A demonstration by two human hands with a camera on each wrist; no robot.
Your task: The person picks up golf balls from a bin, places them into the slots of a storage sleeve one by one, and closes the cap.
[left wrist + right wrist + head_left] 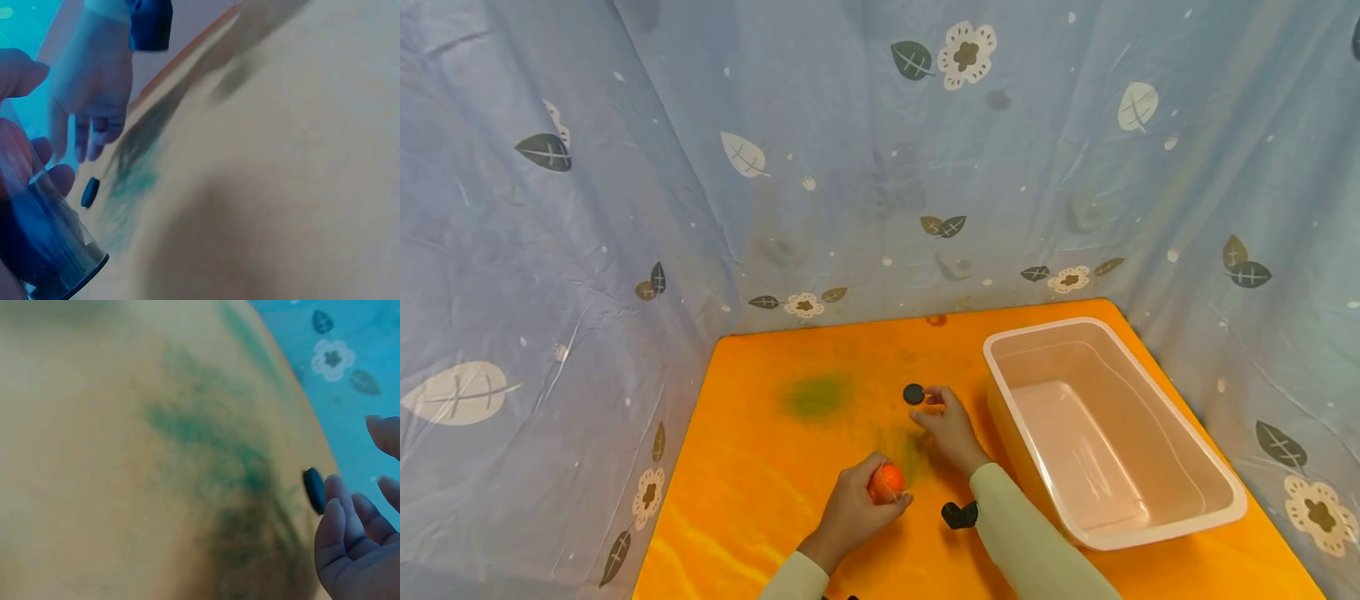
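Note:
My left hand (859,502) grips a clear cylindrical container (887,482) that looks orange-red in the head view. In the left wrist view the container (53,240) is tilted, see-through, with a dark blue look inside. A small round black lid (913,394) lies on the table beyond both hands. Close by it is my right hand (951,429), fingers loosely bent and thumb apart from them. From the right wrist, the lid (314,490) appears beside the fingertips (334,506); whether they touch is hard to tell.
A large pale pink plastic tub (1037,442) stands on the right of the orange table (760,483). Greenish stains (816,396) mark the tabletop. Blue patterned curtains (850,167) enclose the back and sides. A black wrist device (960,515) sits at the right sleeve.

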